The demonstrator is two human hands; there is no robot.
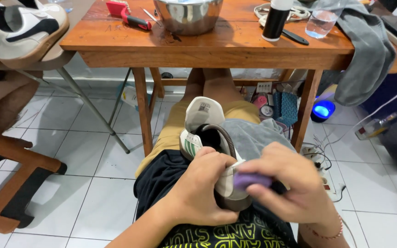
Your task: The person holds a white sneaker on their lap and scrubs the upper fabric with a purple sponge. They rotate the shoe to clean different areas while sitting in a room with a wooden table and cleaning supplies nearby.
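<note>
A white sneaker (pixel 201 120) with green side stripes lies on my lap, tongue pointing away from me. My left hand (pixel 204 186) grips its heel end from the left. My right hand (pixel 289 181) presses a small purple pad (pixel 250 179) against the heel; the hand is blurred. A grey cloth (pixel 253 136) lies across my lap under the shoe's right side.
A wooden table (pixel 207 43) stands just ahead with a steel bowl (pixel 188 14), a red-handled tool (pixel 128 16), a black and white bottle (pixel 275 19), a glass of water (pixel 320 22) and a hanging grey garment (pixel 366 55). Another white and black sneaker (pixel 17 28) rests at far left. A power strip and cables (pixel 320 163) lie on the tiled floor.
</note>
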